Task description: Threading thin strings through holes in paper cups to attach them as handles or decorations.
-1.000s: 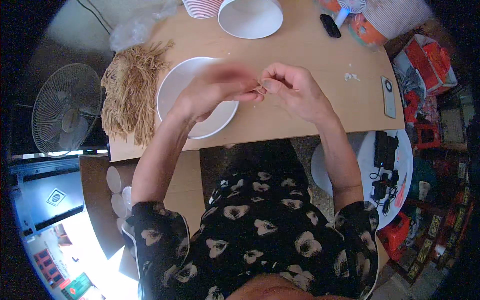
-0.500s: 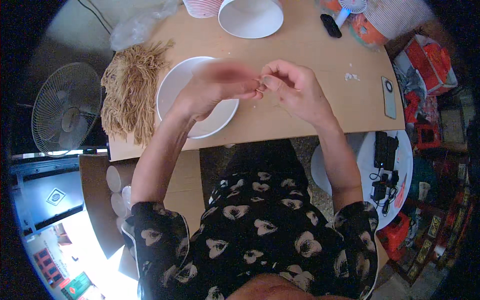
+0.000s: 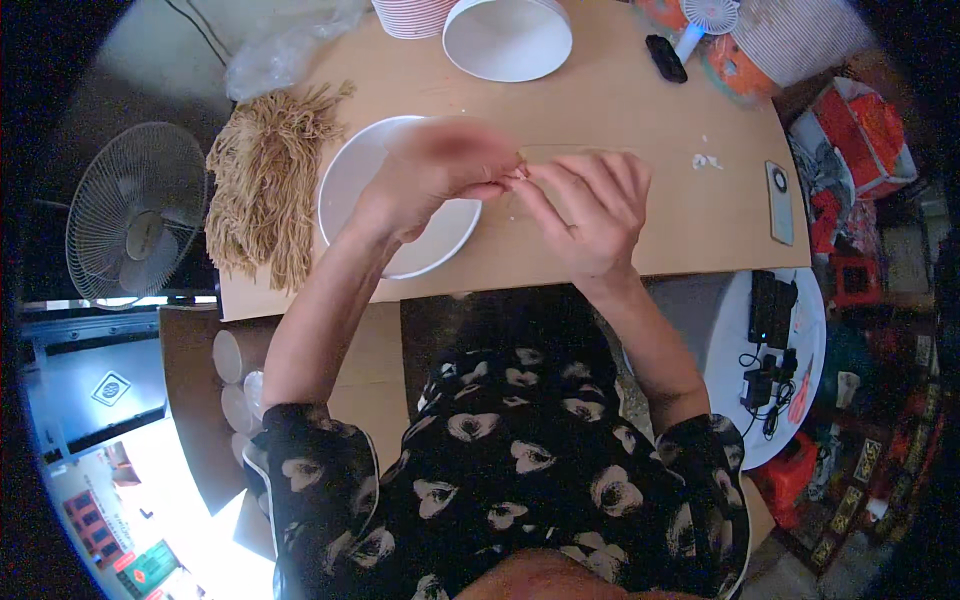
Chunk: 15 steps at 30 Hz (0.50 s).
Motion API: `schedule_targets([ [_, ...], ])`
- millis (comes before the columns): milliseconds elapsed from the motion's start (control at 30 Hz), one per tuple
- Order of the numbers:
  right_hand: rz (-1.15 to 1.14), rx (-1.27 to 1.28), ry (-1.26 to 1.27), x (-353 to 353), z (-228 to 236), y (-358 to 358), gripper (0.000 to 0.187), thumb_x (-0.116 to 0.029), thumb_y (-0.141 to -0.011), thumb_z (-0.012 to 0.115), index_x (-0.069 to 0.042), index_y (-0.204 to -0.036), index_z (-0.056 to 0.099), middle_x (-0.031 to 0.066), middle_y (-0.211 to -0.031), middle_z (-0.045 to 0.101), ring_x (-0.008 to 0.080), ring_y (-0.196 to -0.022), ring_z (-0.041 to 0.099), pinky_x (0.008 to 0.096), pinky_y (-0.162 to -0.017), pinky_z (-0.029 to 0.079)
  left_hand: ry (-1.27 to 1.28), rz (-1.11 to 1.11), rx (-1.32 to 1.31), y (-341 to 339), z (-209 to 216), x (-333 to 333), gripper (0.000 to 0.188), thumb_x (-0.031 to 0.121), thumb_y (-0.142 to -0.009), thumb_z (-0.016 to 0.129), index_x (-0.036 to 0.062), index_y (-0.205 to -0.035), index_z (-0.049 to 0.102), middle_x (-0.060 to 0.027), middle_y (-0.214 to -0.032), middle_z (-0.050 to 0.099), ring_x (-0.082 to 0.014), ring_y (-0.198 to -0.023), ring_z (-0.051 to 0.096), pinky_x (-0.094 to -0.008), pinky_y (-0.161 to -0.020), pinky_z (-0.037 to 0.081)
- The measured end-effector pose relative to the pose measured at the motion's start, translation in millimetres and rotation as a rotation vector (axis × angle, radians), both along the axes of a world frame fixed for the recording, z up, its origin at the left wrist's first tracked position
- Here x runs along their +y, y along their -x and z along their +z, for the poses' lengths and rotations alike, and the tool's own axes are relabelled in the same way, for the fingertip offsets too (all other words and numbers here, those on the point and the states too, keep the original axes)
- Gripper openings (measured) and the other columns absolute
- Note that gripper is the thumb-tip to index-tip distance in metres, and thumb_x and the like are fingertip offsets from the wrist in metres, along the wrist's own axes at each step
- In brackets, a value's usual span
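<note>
Above the table my left hand (image 3: 435,175) and my right hand (image 3: 598,205) meet fingertip to fingertip. Both are closed in a pinch on something tiny and pale that I cannot make out; the left fingers are partly smeared by motion. Below my left hand stands a round white tub (image 3: 345,190), its far rim partly hidden by that hand. To the left of the tub lies a thick bundle of tan strings (image 3: 272,190), hanging slightly over the table's near edge.
At the back stand another white tub (image 3: 508,42) and a stack of tubs (image 3: 412,15). White scraps (image 3: 705,161), a phone-like object (image 3: 779,203) and a black object (image 3: 666,58) lie on the right. A fan (image 3: 140,225) stands left; a white stool (image 3: 735,340) holds black adapters.
My right hand has turned, its fingers now stretched further up and right while its thumb and forefinger still pinch near the left fingertips. My left hand has barely moved.
</note>
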State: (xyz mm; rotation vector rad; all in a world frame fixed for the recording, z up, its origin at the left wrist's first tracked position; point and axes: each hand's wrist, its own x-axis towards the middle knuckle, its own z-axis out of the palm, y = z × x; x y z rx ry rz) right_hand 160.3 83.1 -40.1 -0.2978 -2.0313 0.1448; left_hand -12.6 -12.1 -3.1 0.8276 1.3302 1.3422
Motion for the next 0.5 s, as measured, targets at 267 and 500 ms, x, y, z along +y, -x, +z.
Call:
schedule_targets([
  [267,-0.057,0.024,-0.086,-3.5,2.5,4.5,0.019,-0.012,-0.069,0.084,-0.011,-0.084,0.072,-0.0007,-0.084,0.066,0.0184,-0.077,0.060,0.0364,-0.083,0.041,-0.063,0.034,0.033,-2.2,-4.1,0.6,0.018,0.008,-0.089,0.072,-0.0030,-0.103,0.068,-0.0083,-0.091,0.071,-0.0119,-0.083,0.068,-0.0222,-0.074,0.058],
  [500,-0.007,0.015,-0.094,-1.5,-1.0,4.7,0.019,-0.013,-0.074,0.080,-0.011,-0.090,0.069,-0.0022,-0.087,0.066,0.0182,-0.080,0.061,0.0421,-0.083,0.039,-0.075,0.043,0.045,-3.5,-3.8,0.6,0.019,0.006,-0.089,0.071,-0.0036,-0.105,0.067,-0.0098,-0.094,0.071,-0.0120,-0.084,0.068,-0.0229,-0.076,0.057],
])
